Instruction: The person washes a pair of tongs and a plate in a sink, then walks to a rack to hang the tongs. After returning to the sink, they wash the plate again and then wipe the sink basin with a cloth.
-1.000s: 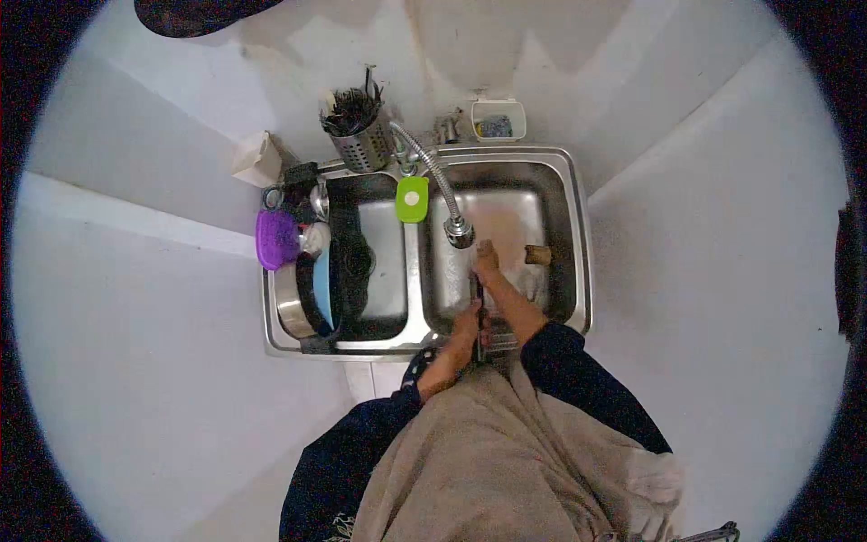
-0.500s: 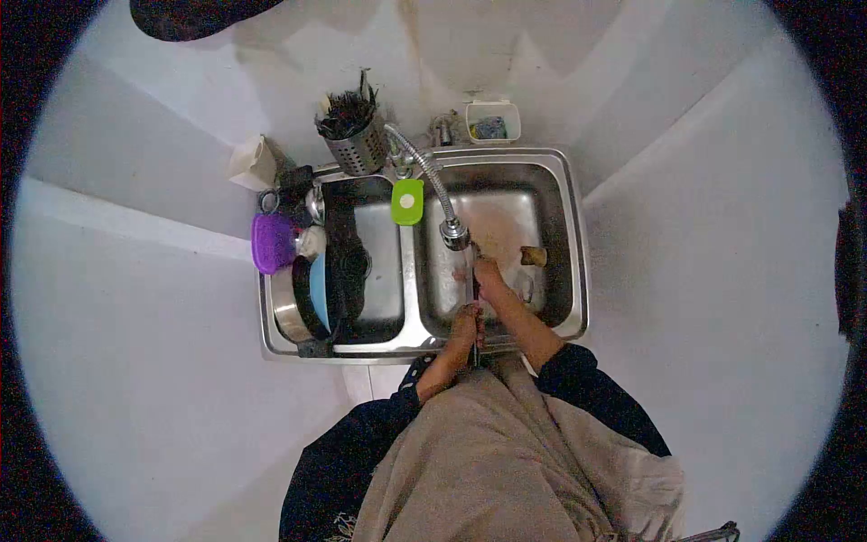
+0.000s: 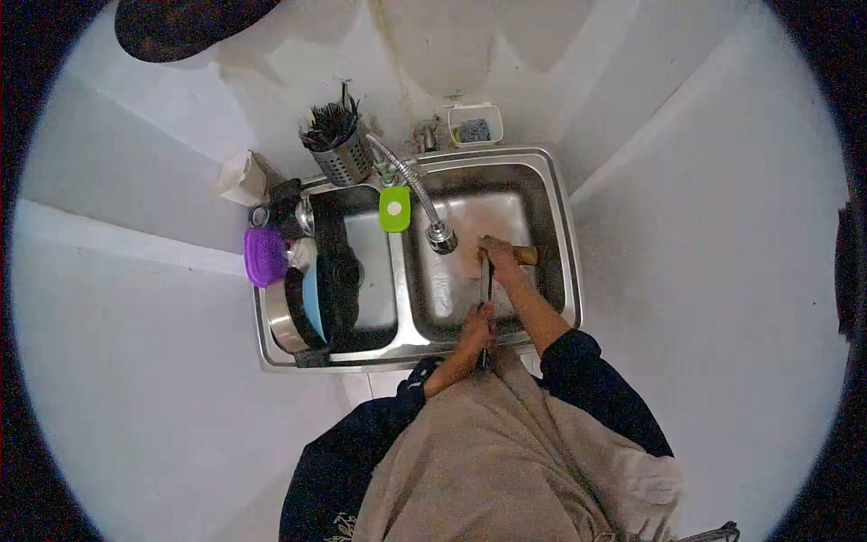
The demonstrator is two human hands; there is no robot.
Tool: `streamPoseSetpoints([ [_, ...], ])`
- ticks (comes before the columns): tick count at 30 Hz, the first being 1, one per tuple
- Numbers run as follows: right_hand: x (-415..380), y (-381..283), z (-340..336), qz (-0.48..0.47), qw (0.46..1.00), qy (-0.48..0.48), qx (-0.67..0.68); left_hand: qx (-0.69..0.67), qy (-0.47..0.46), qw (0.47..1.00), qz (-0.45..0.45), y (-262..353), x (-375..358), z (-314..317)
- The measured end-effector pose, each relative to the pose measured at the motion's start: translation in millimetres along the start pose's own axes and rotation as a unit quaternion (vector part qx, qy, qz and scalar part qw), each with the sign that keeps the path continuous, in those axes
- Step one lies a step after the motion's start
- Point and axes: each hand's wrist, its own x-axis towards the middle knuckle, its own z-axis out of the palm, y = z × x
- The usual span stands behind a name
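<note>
Over the right basin [image 3: 442,303] my left hand [image 3: 476,330] is closed round the dark handle of a knife [image 3: 485,287], near the front rim. The blade points away from me into the basin. My right hand [image 3: 498,256] is closed at the blade's far end, and whatever else its fingers hold is too small to make out. Just right of that hand lies a brown-yellow object [image 3: 525,255] in the basin. The faucet head [image 3: 442,238] hangs to the left of my right hand.
A green-lidded container [image 3: 395,210] sits on the divider. Pans and a blue bowl [image 3: 312,298] stand at the left, beside a purple container [image 3: 265,256]. Behind are a metal cutlery holder [image 3: 346,163] and a white box [image 3: 474,126] with a sponge.
The knife and both hands now sit a little to the right of the faucet head, no longer beneath it. My right hand is nearer the brown-yellow object. The view has shifted slightly.
</note>
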Motion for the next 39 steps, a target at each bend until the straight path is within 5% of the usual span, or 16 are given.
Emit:
streamPoseSetpoints([
  [3, 3, -40, -1, -0.056, 0.998, -0.006, -0.014, 0.167, 0.035, 0.962, 0.212, -24, 25, 1],
  [5, -6, -74, -4, -0.11, 0.993, -0.034, -0.011, 0.205, 0.055, 0.946, 0.247, -25, 31, 5],
  [7, -48, -115, 14, -0.136, 0.988, -0.062, -0.024, 0.175, 0.063, 0.968, 0.169, 11, 24, 16],
  [13, -110, -162, 42, -0.242, 0.96, -0.087, -0.111, 0.051, -0.028, 0.978, 0.2, 63, 32, 39],
  [17, -132, -182, 48, -0.286, 0.93, -0.09, -0.213, 0.065, 0.008, 0.968, 0.243, 80, 47, 45],
  [19, -116, -167, 23, -0.336, 0.858, -0.017, -0.387, 0.019, 0.026, 0.952, 0.305, 81, 52, 47],
  [21, -133, -180, 29, -0.307, 0.828, 0.006, -0.469, 0.045, 0.021, 0.961, 0.273, 85, 53, 44],
  [23, -175, -211, 42, -0.207, 0.86, -0.02, -0.466, 0.083, 0.025, 0.958, 0.274, 86, 54, 40],
  [28, -204, -235, 38, -0.336, 0.835, 0.075, -0.429, 0.12, 0.097, 0.909, 0.387, 79, 48, 32],
  [32, -168, -196, 10, -0.402, 0.753, 0.17, -0.493, 0.052, 0.104, 0.953, 0.279, 36, 59, 29],
  [33, -164, -193, 8, -0.33, 0.78, 0.147, -0.511, 0.025, 0.095, 0.96, 0.261, 26, 59, 31],
  [39, -139, -171, -22, -0.342, 0.796, 0.165, -0.471, 0.0, 0.082, 0.971, 0.224, -1, 51, 25],
])
